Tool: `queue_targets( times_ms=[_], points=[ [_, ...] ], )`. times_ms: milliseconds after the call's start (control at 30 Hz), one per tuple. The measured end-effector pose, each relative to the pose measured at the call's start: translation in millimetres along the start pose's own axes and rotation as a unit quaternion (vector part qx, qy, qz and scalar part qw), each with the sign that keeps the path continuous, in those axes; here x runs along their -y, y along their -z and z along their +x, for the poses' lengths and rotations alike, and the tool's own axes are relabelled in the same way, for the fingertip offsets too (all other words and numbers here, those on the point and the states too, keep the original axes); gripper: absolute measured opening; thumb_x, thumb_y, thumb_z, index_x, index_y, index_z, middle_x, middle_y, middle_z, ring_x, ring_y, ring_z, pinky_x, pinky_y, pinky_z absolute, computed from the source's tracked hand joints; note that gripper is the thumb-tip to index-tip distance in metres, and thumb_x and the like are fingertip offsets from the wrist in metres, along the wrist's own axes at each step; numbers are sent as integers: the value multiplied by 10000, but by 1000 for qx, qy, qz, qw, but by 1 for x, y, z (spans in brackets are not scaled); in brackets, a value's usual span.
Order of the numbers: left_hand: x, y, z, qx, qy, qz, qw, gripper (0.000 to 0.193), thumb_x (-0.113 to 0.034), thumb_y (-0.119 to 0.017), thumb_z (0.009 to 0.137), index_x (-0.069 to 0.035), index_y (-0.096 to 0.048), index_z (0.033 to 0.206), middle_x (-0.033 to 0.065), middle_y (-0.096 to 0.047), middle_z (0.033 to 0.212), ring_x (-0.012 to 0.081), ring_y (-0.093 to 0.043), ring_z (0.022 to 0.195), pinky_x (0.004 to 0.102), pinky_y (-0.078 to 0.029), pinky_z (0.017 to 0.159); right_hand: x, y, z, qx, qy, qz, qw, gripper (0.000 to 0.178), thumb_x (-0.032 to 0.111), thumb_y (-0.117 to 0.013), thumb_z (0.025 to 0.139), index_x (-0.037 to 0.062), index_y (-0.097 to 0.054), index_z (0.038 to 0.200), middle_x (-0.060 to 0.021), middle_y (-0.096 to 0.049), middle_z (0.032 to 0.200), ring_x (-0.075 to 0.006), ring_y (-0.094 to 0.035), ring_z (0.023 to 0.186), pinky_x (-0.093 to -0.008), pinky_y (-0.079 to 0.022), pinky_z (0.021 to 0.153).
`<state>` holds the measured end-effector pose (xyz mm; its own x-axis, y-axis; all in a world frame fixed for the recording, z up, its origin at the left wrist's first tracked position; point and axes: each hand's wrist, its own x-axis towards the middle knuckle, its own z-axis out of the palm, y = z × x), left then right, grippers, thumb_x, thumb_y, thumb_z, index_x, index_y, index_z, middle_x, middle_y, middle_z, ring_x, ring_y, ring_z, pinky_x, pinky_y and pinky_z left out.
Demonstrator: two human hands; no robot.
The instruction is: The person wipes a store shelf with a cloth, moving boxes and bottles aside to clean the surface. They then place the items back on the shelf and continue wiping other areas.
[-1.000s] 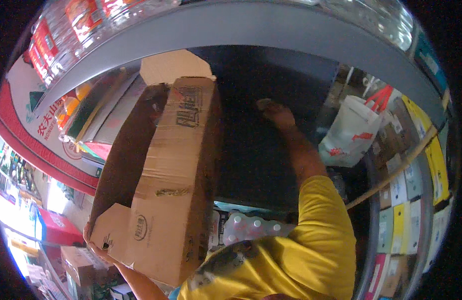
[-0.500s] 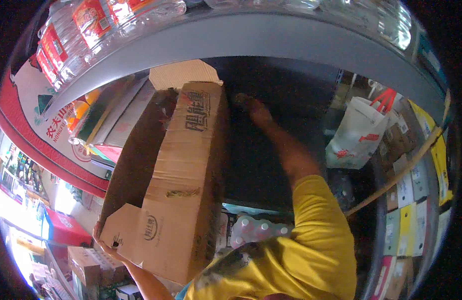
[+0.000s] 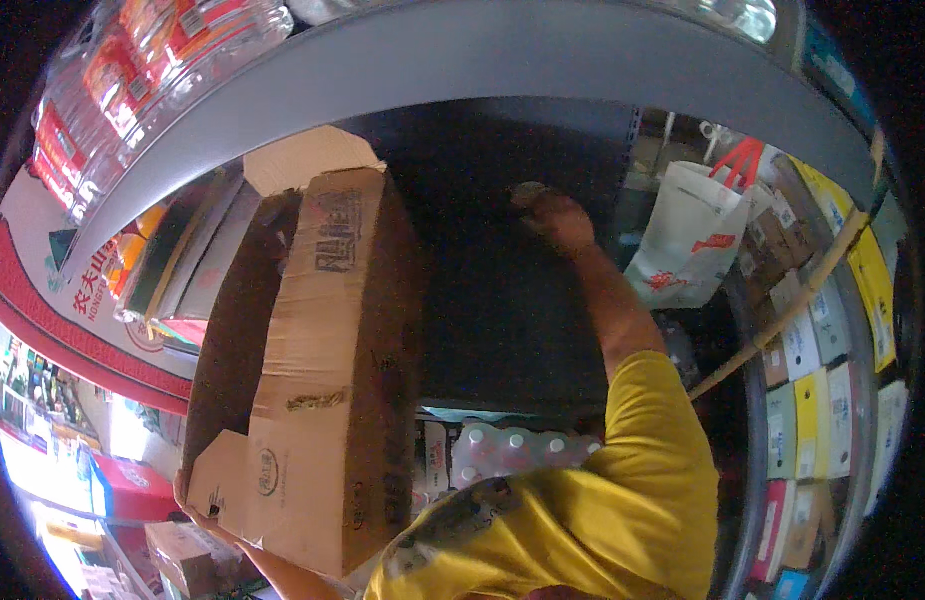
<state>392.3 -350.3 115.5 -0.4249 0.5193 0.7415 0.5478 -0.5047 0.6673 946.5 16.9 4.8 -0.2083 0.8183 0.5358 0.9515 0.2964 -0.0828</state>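
Note:
A long brown cardboard box (image 3: 312,340), its flaps standing open, tilts on the left in front of a dark shelf space. My left hand (image 3: 210,520) grips its lower left end, mostly hidden behind the box's near corner. To the right of the box, my right hand (image 3: 562,222) reaches into the dark shelf space. Its fingers are closed round a small pale object (image 3: 529,192) with a rounded end, too dim to name. Something clear and shiny shows faintly inside the far end of the box.
A grey shelf edge (image 3: 462,75) curves overhead, with large clear bottles (image 3: 112,80) above it. A white bag (image 3: 687,240) with red handles stands at the right, near a diagonal tan strip (image 3: 782,310). Below are shrink-wrapped white-capped bottles (image 3: 512,450). Small boxes (image 3: 807,420) line the right.
My right hand has moved to the right with the small object, away from the box. The view has shifted, so the box and shelf appear farther left.

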Motion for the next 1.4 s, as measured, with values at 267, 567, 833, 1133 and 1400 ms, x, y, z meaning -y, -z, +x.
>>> queue_targets(
  times_ms=[267, 567, 833, 1133, 1400],
  points=[
    [26, 9, 3, 20, -176, 166, 970, 558, -451, -372, 838, -94, -327, 1265, 172, -415, 1188, 307, -467, 1040, 425, -434, 840, -119, 55, -75, -75, -333, -13, 940, 259, 176, -492, 794, 78, -542, 1029, -145, -570, 975, -302, -541, 890, -379, -440, 728],
    [33, 13, 4, 12, -280, 219, 935, 557, -438, -418, 827, -121, -323, 1276, 171, -398, 1216, 305, -466, 1047, 427, -444, 836, -63, 126, -71, -152, -148, 83, 974, 327, 104, -560, 758, 34, -528, 1075, -178, -538, 1037, -332, -518, 957, -368, -427, 796],
    [1, 4, 5, 54, -93, 100, 989, 537, -368, -444, 814, -25, -367, 1221, 154, -449, 1152, 282, -480, 1024, 414, -441, 834, -14, 57, -70, 104, -38, 18, 994, 509, 242, -456, 823, 108, -315, 1294, -146, -340, 1309, -316, -384, 1157, -396, -319, 958],
    [46, 44, 10, -6, -59, 125, 990, 492, -391, -353, 840, -19, -463, 1143, 142, -509, 1096, 264, -488, 1009, 416, -396, 869, 86, 52, -67, 133, 168, 108, 971, 556, 368, -420, 833, 200, -239, 1331, -94, -403, 1277, -295, -447, 1094, -448, -354, 922],
    [22, 0, 5, -97, 4, 75, 992, 530, -410, -270, 871, -10, -437, 1177, 145, -501, 1106, 264, -489, 1025, 404, -424, 853, 143, 114, -164, 261, 273, 136, 916, 463, 356, -525, 800, 194, -430, 1223, -70, -354, 1316, -282, -368, 1185, -397, -334, 954]
  ],
)
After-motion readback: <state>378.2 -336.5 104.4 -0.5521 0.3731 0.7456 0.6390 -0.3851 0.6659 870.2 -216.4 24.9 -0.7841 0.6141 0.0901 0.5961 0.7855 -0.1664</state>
